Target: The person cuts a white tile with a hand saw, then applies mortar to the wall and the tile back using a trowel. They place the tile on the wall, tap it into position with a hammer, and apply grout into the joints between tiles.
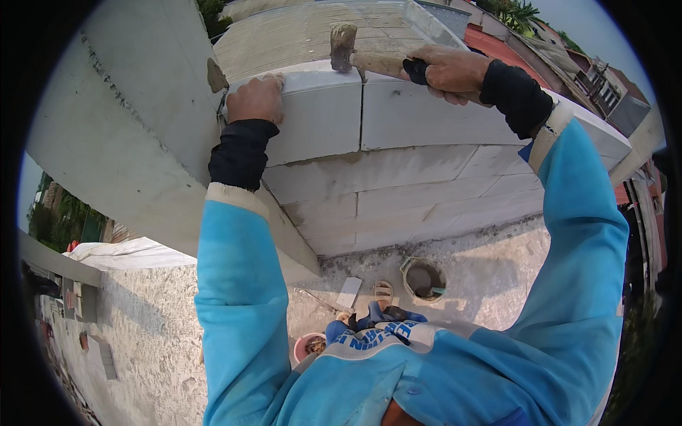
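Left hand (257,101) on the left end of a white block (316,119), fingers bent over its top edge just beside the concrete column (153,89) — whether they pinch it, cannot tell. Right hand (453,71) has its fingers wrapped round the handle of a hammer (371,63), head left of those fingers, at the block's top edge near the vertical joint — contact unclear. Well below both sets of fingers, a bucket (408,283) stands on the rough floor (490,270).

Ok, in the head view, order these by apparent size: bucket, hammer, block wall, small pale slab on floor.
1. Block wall
2. Hammer, partly covered by the right hand; nearness may enlarge it
3. Bucket
4. Pale slab
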